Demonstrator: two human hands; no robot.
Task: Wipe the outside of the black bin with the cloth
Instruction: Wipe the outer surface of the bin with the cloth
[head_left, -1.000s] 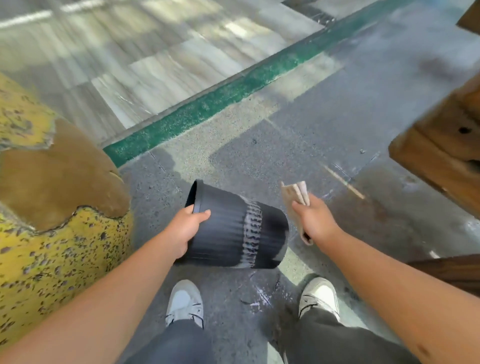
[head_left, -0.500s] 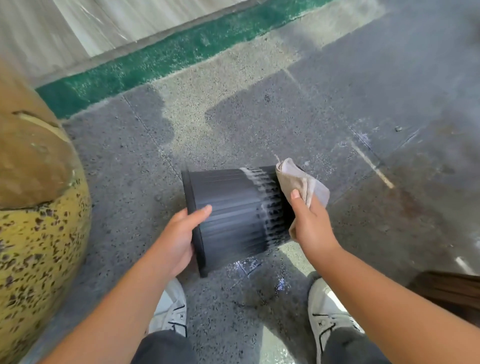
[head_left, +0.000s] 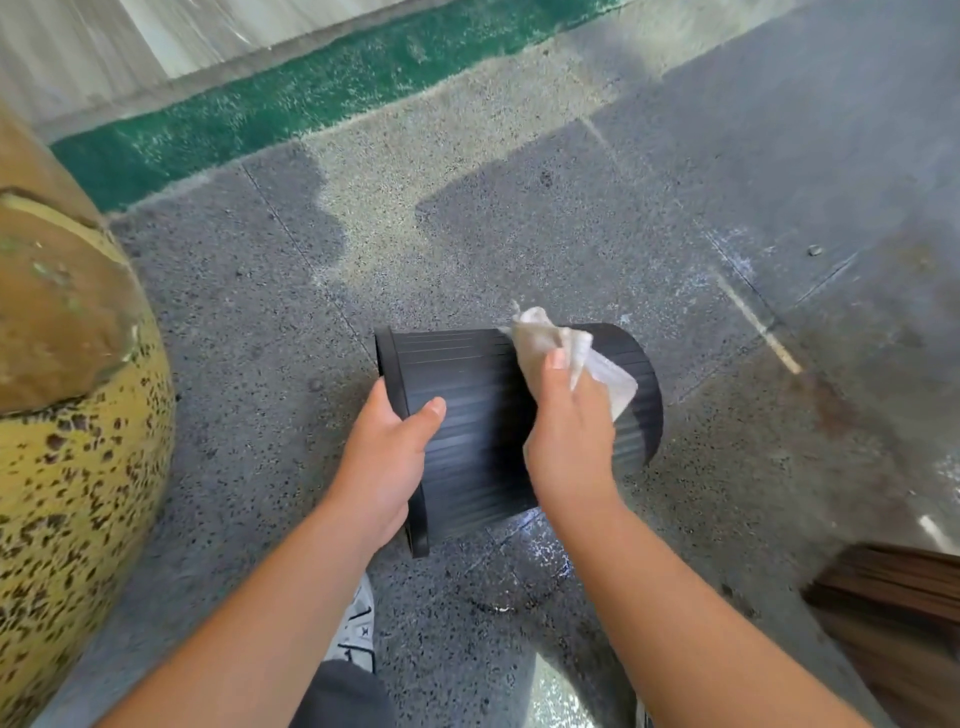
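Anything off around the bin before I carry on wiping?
Nothing wrong with the bin itself. The floor beneath it is wet and speckled with pale drips, close to the shoe. The yellow post on the left has badly chipped paint.

Black ribbed bin (head_left: 467, 415), beige cloth (head_left: 550, 343), green floor stripe (head_left: 311, 98) (yellow brown-speckled bollard (head_left: 78, 493) leftward)

The black bin (head_left: 483, 415), ribbed plastic, lies tipped on its side above the speckled floor, rim toward the left and base toward the right. A crumpled beige cloth (head_left: 550, 353) drapes over its upper wall.
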